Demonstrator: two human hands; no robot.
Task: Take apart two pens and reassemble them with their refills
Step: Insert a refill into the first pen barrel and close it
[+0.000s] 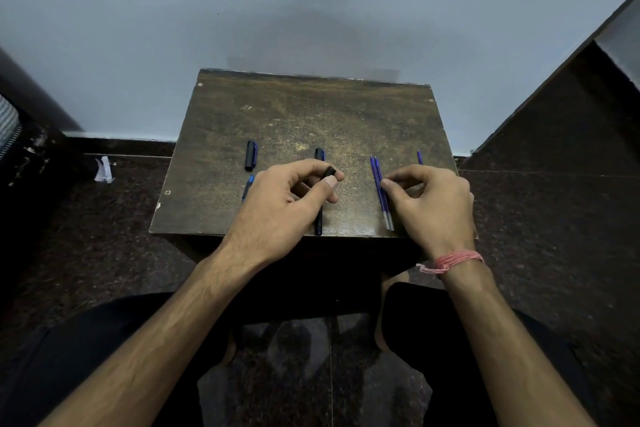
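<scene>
The left hand (294,198) covers most of a black pen barrel (319,218): only its lower end, near the front edge of the tabletop (311,107), and a short black tip between thumb and forefinger show, so whether these are one piece or two is hard to tell. The fingers (332,180) of this hand curl and pinch that black tip. Beyond the knuckles a dark cap (319,153) stands out, its lower part hidden by the hand. At the left of the hand, a blue-and-black piece (248,186) peeks out, mostly covered by the hand's edge.

The right hand (433,201) rests at the right of the tabletop with its fingers curled, forefinger and thumb tips touching the pair of blue refills (380,191); whether it actually grips them cannot be told. Those two refills lie side by side, touching, running from far to near with clear ends toward the front edge. A third blue refill (419,157) shows only its far tip past the right hand's knuckles.

Another dark cap with a blue clip (250,155) lies alone at the left, apart from the hands. So: two caps, three refills, one barrel plainly seen.

A pink thread band (450,261) circles the right wrist. Below, dark trousers and a dark speckled floor (104,236); a scrap of white paper (104,169) lies on the floor to the left, by the pale wall (311,3).
</scene>
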